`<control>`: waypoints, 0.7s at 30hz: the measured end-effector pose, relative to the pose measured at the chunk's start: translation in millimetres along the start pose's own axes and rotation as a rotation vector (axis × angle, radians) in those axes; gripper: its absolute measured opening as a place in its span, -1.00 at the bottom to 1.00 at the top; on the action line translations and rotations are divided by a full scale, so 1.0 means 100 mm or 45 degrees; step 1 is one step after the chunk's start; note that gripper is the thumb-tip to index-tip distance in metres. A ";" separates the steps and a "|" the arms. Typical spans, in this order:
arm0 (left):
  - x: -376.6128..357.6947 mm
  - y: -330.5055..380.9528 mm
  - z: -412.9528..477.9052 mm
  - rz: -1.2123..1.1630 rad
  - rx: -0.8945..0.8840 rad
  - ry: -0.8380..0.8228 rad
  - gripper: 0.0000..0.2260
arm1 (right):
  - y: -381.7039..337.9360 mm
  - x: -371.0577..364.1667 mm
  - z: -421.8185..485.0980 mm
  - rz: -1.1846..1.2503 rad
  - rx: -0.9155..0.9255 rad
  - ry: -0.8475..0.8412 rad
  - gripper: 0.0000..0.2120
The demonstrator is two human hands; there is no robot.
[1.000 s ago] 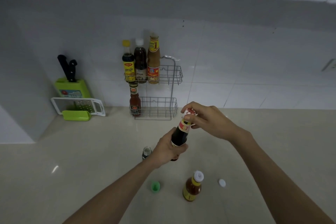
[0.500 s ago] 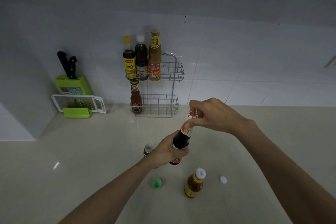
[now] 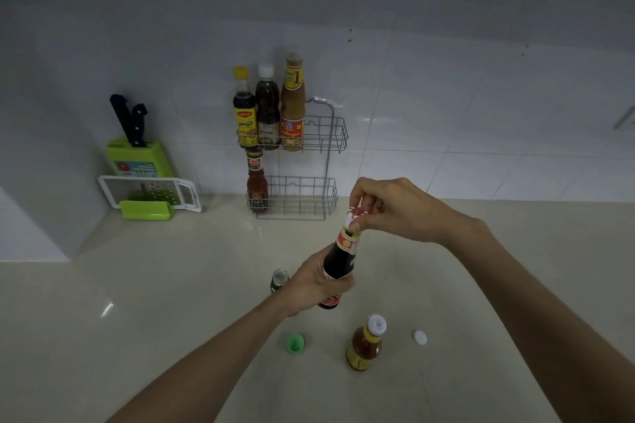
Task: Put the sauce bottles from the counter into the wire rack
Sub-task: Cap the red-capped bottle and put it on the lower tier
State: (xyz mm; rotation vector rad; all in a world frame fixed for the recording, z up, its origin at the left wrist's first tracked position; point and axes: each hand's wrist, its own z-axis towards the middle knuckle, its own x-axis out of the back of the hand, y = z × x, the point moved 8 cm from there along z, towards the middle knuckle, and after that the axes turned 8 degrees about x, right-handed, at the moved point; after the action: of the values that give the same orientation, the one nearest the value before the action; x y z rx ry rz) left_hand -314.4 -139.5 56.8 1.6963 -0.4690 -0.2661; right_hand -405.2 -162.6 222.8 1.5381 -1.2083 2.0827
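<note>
My left hand (image 3: 314,282) grips the body of a dark sauce bottle (image 3: 342,259), held tilted above the counter. My right hand (image 3: 395,208) pinches its red-and-white cap (image 3: 355,215). An orange sauce bottle with a white cap (image 3: 366,343) stands on the counter near me. A small uncapped dark bottle (image 3: 278,280) stands partly hidden behind my left hand. The two-tier wire rack (image 3: 330,141) hangs on the tiled wall; its upper tier holds three bottles (image 3: 269,110) and its lower tier holds one red sauce bottle (image 3: 256,182) at the left.
A loose green cap (image 3: 295,343) and a loose white cap (image 3: 420,337) lie on the beige counter (image 3: 137,302). At the back left a green knife block (image 3: 137,154) stands behind a white-and-green grater (image 3: 151,196). A white side wall closes the far left.
Both hands have kept hold of the dark bottle while the right fingers shifted on its cap. The view has tilted slightly upward.
</note>
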 end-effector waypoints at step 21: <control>-0.09 0.12 -0.04 -0.014 0.030 -0.057 -0.78 | -0.10 -0.07 -0.05 -0.461 0.241 -0.092 -0.72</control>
State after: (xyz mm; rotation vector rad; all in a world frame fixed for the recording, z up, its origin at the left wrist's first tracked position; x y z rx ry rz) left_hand -322.9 -133.6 68.9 1.7195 -0.4982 -0.3081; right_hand -399.3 -150.4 221.1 1.7747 -0.7010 1.9552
